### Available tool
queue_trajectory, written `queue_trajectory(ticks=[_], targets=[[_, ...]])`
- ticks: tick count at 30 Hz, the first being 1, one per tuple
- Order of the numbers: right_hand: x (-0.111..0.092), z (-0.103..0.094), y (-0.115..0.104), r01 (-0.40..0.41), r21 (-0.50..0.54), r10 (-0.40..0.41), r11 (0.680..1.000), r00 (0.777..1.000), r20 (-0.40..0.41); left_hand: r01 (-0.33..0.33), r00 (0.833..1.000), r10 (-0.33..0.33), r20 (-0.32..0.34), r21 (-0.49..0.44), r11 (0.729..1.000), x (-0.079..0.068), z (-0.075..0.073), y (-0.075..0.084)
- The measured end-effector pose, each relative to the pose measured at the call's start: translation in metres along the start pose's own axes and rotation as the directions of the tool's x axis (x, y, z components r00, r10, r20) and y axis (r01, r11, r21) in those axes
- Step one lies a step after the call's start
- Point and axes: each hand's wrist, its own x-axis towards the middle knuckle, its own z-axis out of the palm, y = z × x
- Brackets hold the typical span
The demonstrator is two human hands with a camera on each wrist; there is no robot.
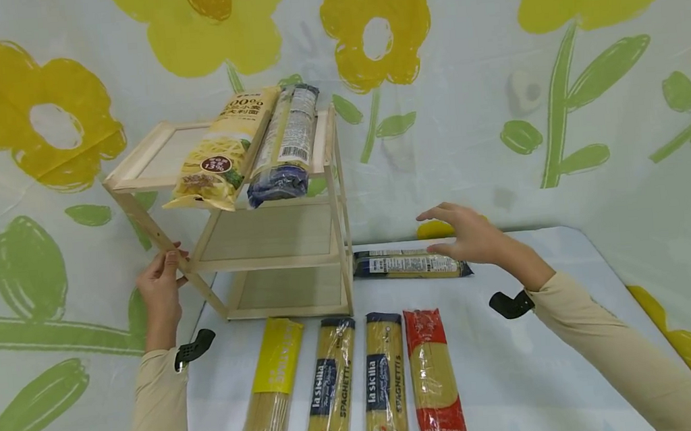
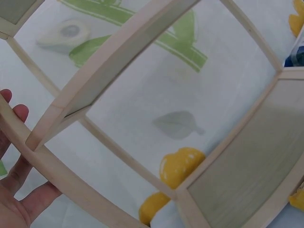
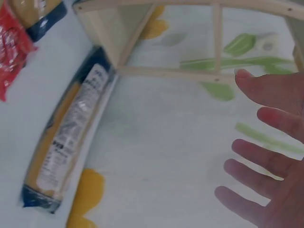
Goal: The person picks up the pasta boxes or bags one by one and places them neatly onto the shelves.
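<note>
A wooden three-tier shelf (image 1: 276, 263) stands at the back left of the table. My left hand (image 1: 160, 277) grips its left front post, with the thumb in front and fingers behind; the left wrist view shows the fingers (image 2: 21, 111) around the wood. On the top tier lie a yellow noodle packet (image 1: 227, 150) and a blue-ended spaghetti packet (image 1: 285, 142), both overhanging the front edge. My right hand (image 1: 465, 233) hovers with spread fingers right of the shelf, holding nothing. Below and behind it, a dark-ended spaghetti packet (image 1: 398, 265) lies along the table's back edge.
In front of the shelf lie a yellow-labelled pasta packet (image 1: 279, 363), two la sicilia spaghetti packets (image 1: 330, 392) and a red-ended pasta packet (image 1: 434, 377), side by side. A flower-print cloth (image 1: 436, 134) hangs close behind the white table (image 1: 515, 364).
</note>
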Motion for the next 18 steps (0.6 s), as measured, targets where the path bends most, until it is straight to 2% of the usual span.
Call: queue_trajectory(ticks=[10, 14, 18], targets=[[-0.004, 0.042, 0.05, -0.132, -0.008, 0.132, 0.991, 0.99, 0.056, 0.014, 1.0, -0.014, 0.022, 0.02, 1.0, -0.002, 0.002, 0.003], [-0.004, 0.062, 0.072, -0.16, -0.006, 0.16, 0.987, 0.985, 0.058, 0.008, 1.0, -0.008, 0.018, 0.023, 1.0, -0.002, 0.002, 0.002], [-0.003, 0.08, 0.091, -0.188, -0.049, 0.191, 0.981, 0.98, 0.061, 0.012, 1.0, -0.012, 0.011, 0.01, 1.0, -0.003, 0.0, 0.002]])
